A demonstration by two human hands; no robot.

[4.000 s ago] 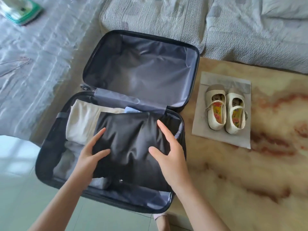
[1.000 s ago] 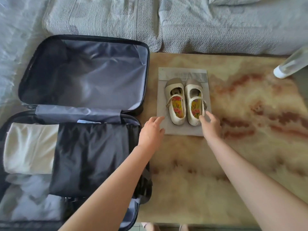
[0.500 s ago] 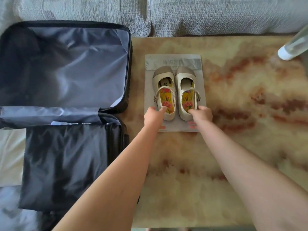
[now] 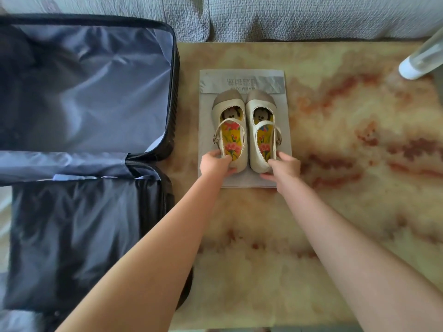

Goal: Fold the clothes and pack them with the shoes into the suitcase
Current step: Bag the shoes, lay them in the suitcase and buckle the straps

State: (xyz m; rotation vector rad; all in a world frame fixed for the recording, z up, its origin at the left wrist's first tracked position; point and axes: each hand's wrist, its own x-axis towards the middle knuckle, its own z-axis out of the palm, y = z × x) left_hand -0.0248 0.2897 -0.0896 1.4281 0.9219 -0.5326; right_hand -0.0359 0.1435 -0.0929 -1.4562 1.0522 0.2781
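Note:
Two cream strap shoes with flowered insoles stand side by side on a grey bag (image 4: 242,82) lying flat on the marbled table. My left hand (image 4: 214,164) grips the heel of the left shoe (image 4: 229,109), fingers curled inside it. The heel of the right shoe (image 4: 260,106) is gripped by my right hand (image 4: 284,165) the same way. At the left lies the open black suitcase (image 4: 176,92), its lid lined in grey. A folded black garment (image 4: 79,236) fills the near half.
A marbled orange and cream table top (image 4: 347,188) carries the shoes. A clear bottle with a white cap (image 4: 417,61) stands at the far right. Grey quilted bedding (image 4: 287,17) runs along the table's far edge.
Both hands left the black garment in the suitcase and reached right to the shoes. Since half a second ago their fingers have curled round the two heels.

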